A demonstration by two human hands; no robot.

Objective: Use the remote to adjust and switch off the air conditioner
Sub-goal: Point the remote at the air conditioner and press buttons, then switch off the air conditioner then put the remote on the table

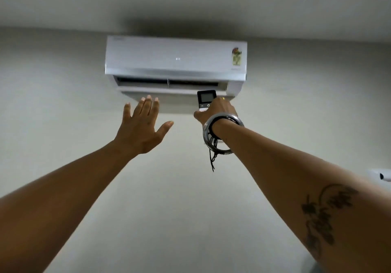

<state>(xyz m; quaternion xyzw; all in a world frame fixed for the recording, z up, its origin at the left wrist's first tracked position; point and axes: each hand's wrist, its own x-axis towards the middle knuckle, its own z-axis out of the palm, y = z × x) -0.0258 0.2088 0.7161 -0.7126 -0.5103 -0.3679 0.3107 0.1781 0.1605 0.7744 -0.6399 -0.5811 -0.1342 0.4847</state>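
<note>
A white split air conditioner point(169, 56) hangs high on the wall under the ceiling. Its front shows small lit digits and its lower flap is swung open. My right hand point(218, 111) is raised toward the unit and grips a small black-topped remote point(206, 99) with a grey screen and a power button; the thumb rests beside the buttons. My left hand point(143, 124) is lifted below the flap, palm toward the unit, fingers spread, holding nothing.
A metal bangle and black threads point(215, 137) circle my right wrist. A small white fitting point(383, 175) sticks out of the wall at the right edge. Plain pale wall lies below the unit.
</note>
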